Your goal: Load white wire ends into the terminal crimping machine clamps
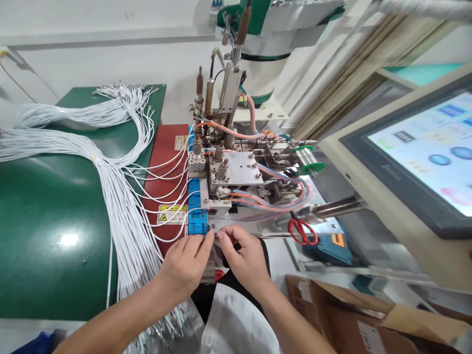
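My left hand (188, 263) is closed, its fingertips pressed together at the near end of a row of blue fixture blocks (198, 221). What those fingers hold, if anything, is hidden. Just to the right, my right hand (245, 258) pinches thumb against forefinger, close to the left fingertips; a tiny part may sit in the pinch, too small to name. Several white cables (171, 199) run from a large bundle (110, 196) into the blue blocks. Behind the blocks stands a machine with a flat metal plate (239, 168) and orange and blue air tubes.
The cable bundle lies over a green table (44, 206) at left. A wire spool (306, 160) and red-handled scissors (302, 231) are right of the machine. A touch screen (424, 147) juts in from the right, above a cardboard box (332, 314).
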Motion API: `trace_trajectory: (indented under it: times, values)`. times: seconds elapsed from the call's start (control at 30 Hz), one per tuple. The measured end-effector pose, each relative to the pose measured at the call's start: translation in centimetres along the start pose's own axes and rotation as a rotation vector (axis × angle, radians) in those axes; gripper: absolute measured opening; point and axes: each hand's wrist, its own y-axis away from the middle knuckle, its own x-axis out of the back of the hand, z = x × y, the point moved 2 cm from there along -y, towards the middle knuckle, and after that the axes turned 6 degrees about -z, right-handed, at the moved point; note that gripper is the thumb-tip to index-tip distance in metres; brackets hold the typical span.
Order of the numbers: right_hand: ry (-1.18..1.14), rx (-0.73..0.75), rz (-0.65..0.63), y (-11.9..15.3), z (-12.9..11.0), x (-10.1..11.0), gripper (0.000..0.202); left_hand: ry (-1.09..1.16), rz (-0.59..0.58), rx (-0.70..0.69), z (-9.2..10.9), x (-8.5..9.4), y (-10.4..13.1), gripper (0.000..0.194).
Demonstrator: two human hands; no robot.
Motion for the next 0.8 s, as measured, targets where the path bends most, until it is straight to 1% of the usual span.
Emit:
trace_trajectory:
  times: [0.07,0.17,0.2,0.27,0.4,0.5,0.57,0.67,0.73,0.8]
  values:
    - [-0.136,-0.036,-0.005,0.0,0.4,-0.2,0.023,0.247,0.0,0.146,-0.3,-0.3,-0.2,0.026]
    - [-0.297,-0.056,-0.006,0.2,1.0,-0.7,0.018,0.642,-0.063,0.432,-0.9,-0.9,-0.5,0.019]
    - [-0.311,-0.041,-0.005,0.3,1.1,-0.8,0.016,0.725,-0.085,0.509,-1.1,-1.1,-0.6,0.017]
    - [-0.288,0.005,-0.005,0.4,1.1,-1.0,0.01,0.819,-0.116,0.6,-1.2,-1.2,-0.6,0.017]
    - [-0.177,0.066,0.026,0.4,0.8,-1.1,0.01,0.889,-0.154,0.658,-1.3,-1.1,-0.6,0.019]
    - [-0.15,0.081,0.061,0.4,0.7,-1.4,0.011,0.959,-0.185,0.695,-1.2,-1.3,-0.6,0.02]
    - [-0.196,0.057,0.087,0.5,0.9,-1.8,0.011,1.018,-0.19,0.733,-1.2,-1.5,-0.5,0.02]
    - [-0.333,-0.036,0.107,0.6,1.3,-2.6,0.011,1.101,-0.18,0.787,-1.1,-1.9,-0.4,0.02]
    - [-0.425,-0.092,0.113,0.6,1.4,-3.0,0.012,1.161,-0.175,0.808,-1.1,-2.1,-0.3,0.02]
    - [-0.483,-0.119,0.128,0.6,1.2,-3.2,0.013,1.216,-0.164,0.823,-0.9,-2.3,-0.2,0.018]
